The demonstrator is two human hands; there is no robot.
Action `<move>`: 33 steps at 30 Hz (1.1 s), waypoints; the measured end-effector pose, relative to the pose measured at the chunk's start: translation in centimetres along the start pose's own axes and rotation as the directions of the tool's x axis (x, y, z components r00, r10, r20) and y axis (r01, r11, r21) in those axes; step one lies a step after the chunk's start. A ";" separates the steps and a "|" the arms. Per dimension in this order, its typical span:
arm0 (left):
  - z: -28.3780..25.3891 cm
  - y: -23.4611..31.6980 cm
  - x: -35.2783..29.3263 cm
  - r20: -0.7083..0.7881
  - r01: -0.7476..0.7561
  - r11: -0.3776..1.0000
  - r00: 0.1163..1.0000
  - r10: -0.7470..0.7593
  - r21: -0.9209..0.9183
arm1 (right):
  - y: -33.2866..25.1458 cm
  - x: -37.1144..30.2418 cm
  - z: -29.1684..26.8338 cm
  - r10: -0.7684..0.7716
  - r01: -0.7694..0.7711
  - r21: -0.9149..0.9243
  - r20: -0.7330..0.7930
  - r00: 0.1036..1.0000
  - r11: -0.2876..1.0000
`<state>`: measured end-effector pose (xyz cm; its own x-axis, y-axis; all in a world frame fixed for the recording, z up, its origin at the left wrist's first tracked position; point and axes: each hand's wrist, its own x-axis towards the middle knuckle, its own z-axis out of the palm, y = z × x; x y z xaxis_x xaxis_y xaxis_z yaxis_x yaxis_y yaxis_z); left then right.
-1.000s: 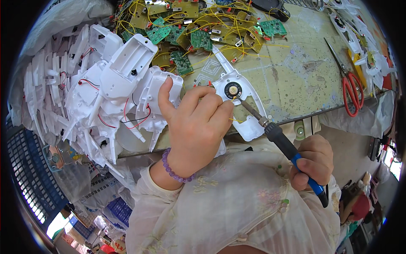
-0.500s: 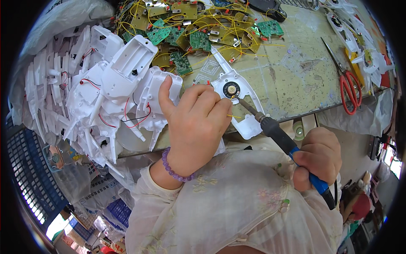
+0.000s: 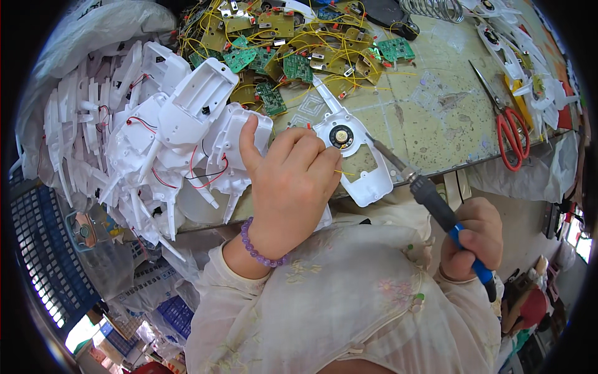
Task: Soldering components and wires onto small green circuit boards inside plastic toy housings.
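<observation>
My left hand is closed over the left edge of a white plastic shell half, little finger raised. A short bit of yellow wire sticks out beside its pinched fingers; the fingertips themselves are hidden. Set in the shell is a small round black speaker with a pale centre. My right hand grips the blue handle of a soldering iron. The iron's tip is just right of the speaker, over the shell's rim; I cannot tell if it touches.
White plastic shells with red and black wires are heaped at the left. Green and brown circuit boards with yellow wires pile up at the back. Red-handled scissors lie at the right, beside more white shells. A metal coil sits behind.
The soldering iron's tip has moved off the speaker's lower edge, up and to the right, with my right hand drawing back. My left hand has kept its hold near the shell.
</observation>
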<state>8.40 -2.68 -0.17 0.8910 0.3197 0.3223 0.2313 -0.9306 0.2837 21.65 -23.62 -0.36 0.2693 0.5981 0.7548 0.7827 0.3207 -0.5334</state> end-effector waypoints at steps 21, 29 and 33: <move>-0.3 -2.4 -1.0 0.026 0.071 0.870 0.997 -0.066 -0.488 | 0.6 -1.2 0.1 0.203 -0.191 0.105 -0.112 0.973 0.976; -0.3 -1.4 0.1 -0.005 -0.009 0.934 1.000 0.008 -0.357 | 0.8 -1.1 0.1 0.228 -0.216 0.121 -0.097 0.969 0.969; 0.4 -0.8 0.3 -0.073 -0.076 0.981 0.995 0.064 -0.176 | 0.9 -1.1 0.4 0.227 -0.215 0.115 -0.107 0.968 0.970</move>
<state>8.66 -1.90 -0.62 0.8729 0.2716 0.4053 0.0902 -0.9062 0.4131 21.79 -23.71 -1.82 0.4985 0.5733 0.6503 0.6367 0.2670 -0.7234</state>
